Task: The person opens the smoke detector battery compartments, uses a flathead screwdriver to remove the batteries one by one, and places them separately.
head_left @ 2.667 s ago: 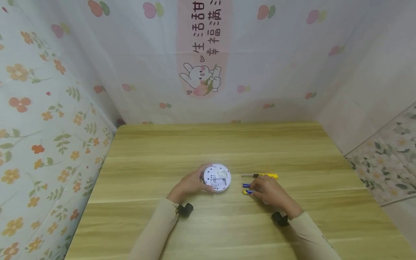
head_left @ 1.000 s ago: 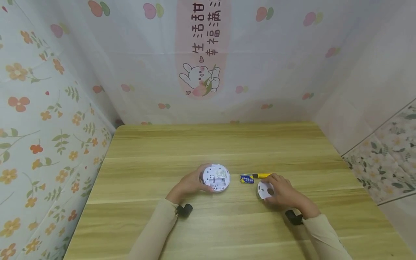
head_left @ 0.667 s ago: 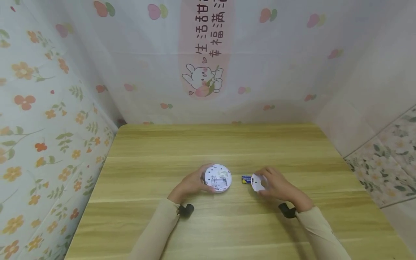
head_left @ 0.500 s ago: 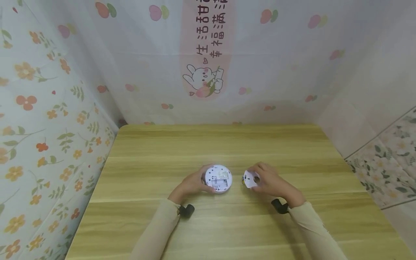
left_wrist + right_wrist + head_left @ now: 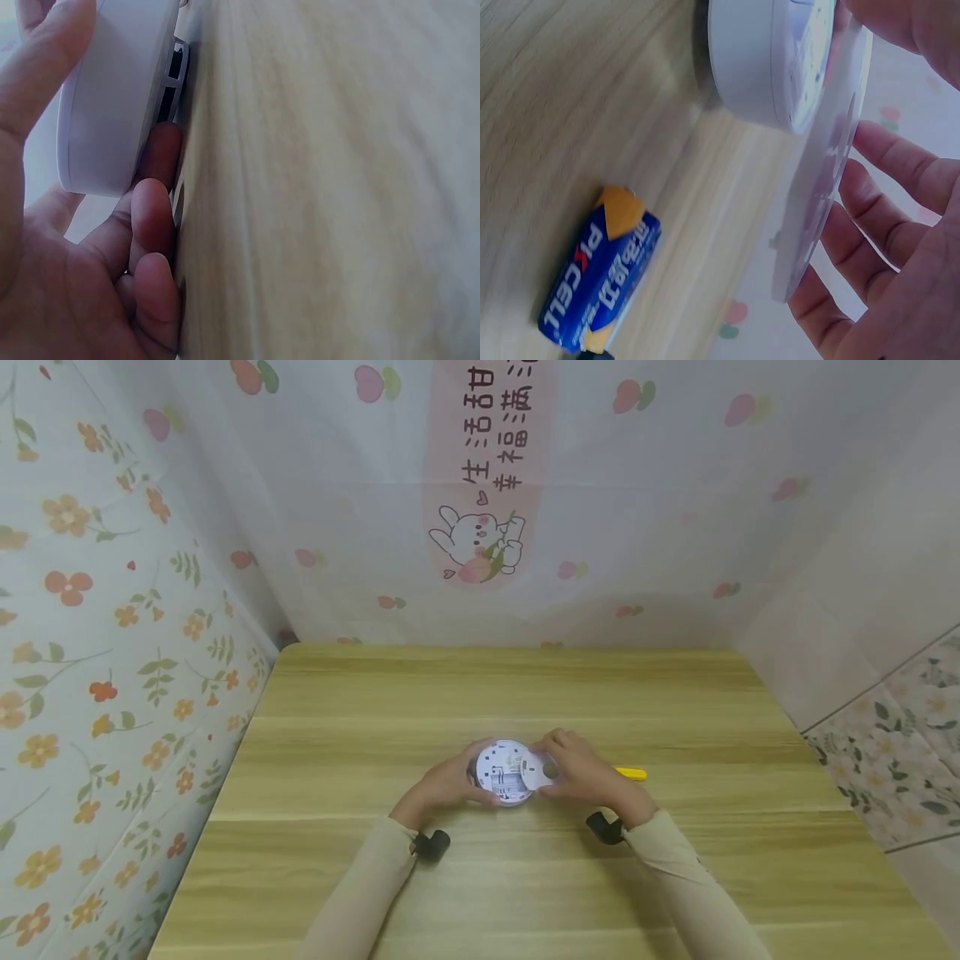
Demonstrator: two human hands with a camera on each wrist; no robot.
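A round white smoke alarm, its back with the battery bay facing up, is near the middle of the wooden table. My left hand grips its left side; in the left wrist view, thumb and fingers bracket the white casing and some fingertips curl near the tabletop. By the edge, my right hand holds a thin white mounting plate with a round hole. The plate overlaps the alarm's right side, tilted; the right wrist view shows the plate standing at an angle beside the alarm. Whether they touch is unclear.
Blue and yellow batteries lie on the table, seen in the right wrist view and hidden under my right hand in the head view. A screwdriver's yellow handle pokes out behind that hand. A printed curtain hangs behind the table.
My right hand let go of the batteries, now lying together near the screwdriver, took hold of the mounting plate and carried it left to the alarm. The left hand has stayed in place.
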